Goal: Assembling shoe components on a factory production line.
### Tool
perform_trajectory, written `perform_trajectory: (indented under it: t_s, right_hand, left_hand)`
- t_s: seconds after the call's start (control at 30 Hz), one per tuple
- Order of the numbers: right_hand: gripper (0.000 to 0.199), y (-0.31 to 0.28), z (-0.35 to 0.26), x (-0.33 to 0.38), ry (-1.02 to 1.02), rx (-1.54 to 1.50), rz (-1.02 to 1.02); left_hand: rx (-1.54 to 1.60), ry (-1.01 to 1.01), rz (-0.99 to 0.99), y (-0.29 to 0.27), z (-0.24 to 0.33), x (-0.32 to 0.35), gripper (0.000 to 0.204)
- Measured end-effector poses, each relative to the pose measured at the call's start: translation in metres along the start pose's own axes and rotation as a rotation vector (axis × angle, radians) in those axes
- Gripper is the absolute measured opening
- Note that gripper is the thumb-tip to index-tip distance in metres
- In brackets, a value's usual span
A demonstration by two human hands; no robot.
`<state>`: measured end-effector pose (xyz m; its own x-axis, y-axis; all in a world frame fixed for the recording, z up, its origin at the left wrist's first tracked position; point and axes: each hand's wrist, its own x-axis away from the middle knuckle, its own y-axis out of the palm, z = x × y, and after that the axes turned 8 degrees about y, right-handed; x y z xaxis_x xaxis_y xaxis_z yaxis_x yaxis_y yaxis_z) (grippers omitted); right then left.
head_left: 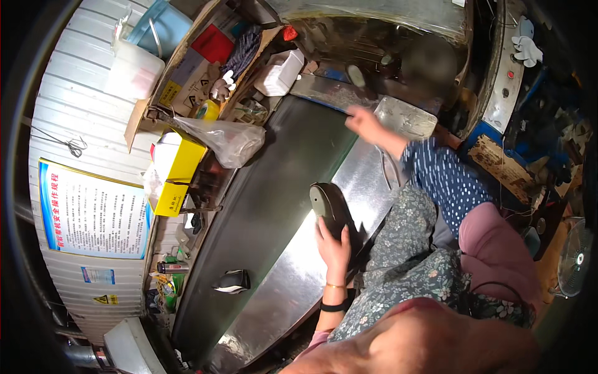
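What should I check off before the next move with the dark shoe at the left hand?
1. Left hand touching the dark shoe: ok, at its end nearer the person.
2. Grip firm enough: cannot tell; one view doesn't show it.
3. Right hand clear of that shoe: ok, it is stretched out near the pale metal plate.
4. Right hand empty: cannot tell, its fingertips are blurred.
5. Dark belt free of items: not ok, a black-and-white item, apparently a shoe, lies on it.
6. Belt stopped: cannot tell from a single picture.
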<state>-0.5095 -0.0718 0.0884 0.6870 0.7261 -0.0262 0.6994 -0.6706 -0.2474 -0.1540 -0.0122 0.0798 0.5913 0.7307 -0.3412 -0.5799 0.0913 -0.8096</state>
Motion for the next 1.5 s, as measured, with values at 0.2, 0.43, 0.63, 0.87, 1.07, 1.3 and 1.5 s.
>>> perform_trajectory:
  t_s: [0.2,0.43,0.63,0.87,1.07,1.3,1.5]
  right_hand:
    - [0.035,0.048,0.031,0.208,0.13,-0.175,-0.454]
    - [0.082,0.024,-0.017,0.283,0.256,-0.766,-0.534]
    - [0.071,-0.159,-0.078,0.291,0.155,-0.633,-0.134]
    - [0.061,-0.398,-0.069,0.334,-0.15,0.331,0.727]
    - [0.062,-0.574,-0.029,0.346,0.092,0.993,1.331]
    - [0.064,-0.6,-0.059,0.347,0.326,0.9,1.193]
    - [0.071,-0.58,-0.058,0.345,0.522,1.099,1.091]
  left_hand:
    - [0.113,-0.138,0.03,0.007,-0.032,-0.018,0.085]
    - [1.388,-0.476,0.149,0.012,0.021,-0.025,0.071]
    - [1.273,0.061,-0.451,-0.017,0.121,-0.014,0.075]
    - [1.031,-0.206,-0.437,0.007,0.06,0.046,0.046]
    - [0.965,-0.237,-0.345,0.002,0.02,0.054,0.039]
    - [1.126,-0.33,-0.443,0.007,0.037,0.057,0.029]
    - [1.094,-0.241,-0.522,0.028,0.051,0.067,0.026]
